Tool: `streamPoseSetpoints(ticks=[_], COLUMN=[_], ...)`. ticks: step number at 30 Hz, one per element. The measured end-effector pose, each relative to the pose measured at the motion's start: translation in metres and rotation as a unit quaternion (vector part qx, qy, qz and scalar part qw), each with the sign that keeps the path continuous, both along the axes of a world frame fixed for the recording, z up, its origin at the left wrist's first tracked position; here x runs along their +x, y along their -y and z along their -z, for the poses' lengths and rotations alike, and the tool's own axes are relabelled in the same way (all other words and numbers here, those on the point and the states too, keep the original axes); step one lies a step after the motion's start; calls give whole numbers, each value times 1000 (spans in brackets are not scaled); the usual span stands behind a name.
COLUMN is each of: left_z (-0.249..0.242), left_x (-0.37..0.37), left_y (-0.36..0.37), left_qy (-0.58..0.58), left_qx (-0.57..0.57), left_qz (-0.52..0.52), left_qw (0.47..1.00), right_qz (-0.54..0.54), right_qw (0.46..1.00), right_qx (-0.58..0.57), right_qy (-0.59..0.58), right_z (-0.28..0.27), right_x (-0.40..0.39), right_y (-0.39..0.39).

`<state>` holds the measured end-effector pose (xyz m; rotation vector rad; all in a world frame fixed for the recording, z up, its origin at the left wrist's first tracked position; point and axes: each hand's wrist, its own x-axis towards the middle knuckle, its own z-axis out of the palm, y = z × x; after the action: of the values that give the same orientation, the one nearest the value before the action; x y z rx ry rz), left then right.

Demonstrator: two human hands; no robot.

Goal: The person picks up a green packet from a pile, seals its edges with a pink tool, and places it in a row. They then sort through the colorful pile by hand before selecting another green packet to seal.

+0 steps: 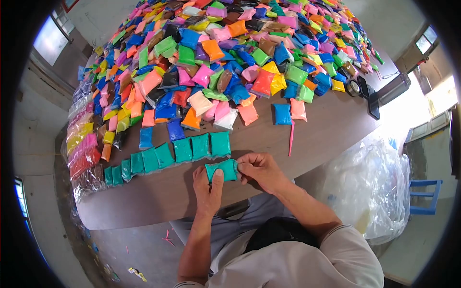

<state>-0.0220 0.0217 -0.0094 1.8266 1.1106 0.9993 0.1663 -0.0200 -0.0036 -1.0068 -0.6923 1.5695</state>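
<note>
A small teal-green packet (228, 168) in clear plastic is held just above the table's near edge. My left hand (208, 185) grips its left side, thumb across the front. The fingers of my right hand (259, 170) pinch the packet's right edge. Beyond my hands, several matching teal packets (183, 150) lie side by side in a slanting row on the table (307, 153). What the hidden fingers behind the packet do cannot be seen.
A large heap of coloured packets (211, 77) covers the far table. Filled clear bags (84, 149) line the left edge. A pink strip (291, 139), tape roll (354, 88) and dark bottle (394, 88) lie right. A big plastic bag (370, 187) and blue chair (426, 197) stand beyond.
</note>
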Motion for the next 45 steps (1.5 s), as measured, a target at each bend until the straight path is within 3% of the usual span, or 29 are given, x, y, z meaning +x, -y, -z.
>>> streamPoseSetpoints(ticks=[7, 13, 17, 23, 45], left_z=[3, 5, 3, 3, 6], left_x=[2, -1, 2, -2, 0], left_y=[1, 0, 0, 0, 0], left_qy=[10, 20, 37, -32, -4], left_qx=[15, -1, -1, 15, 38], left_qz=[-9, -7, -3, 8, -1], left_qw=[1000, 1000, 999, 999, 999], right_qz=[5, -18, -20, -12, -11], right_qw=[999, 999, 999, 1000, 999], right_qx=[8, 43, 25, -4, -22], right_qy=[37, -8, -12, 27, 20], right_z=[-5, 3, 0, -4, -2], right_x=[1, 0, -1, -2, -2], right_y=[3, 5, 9, 8, 9])
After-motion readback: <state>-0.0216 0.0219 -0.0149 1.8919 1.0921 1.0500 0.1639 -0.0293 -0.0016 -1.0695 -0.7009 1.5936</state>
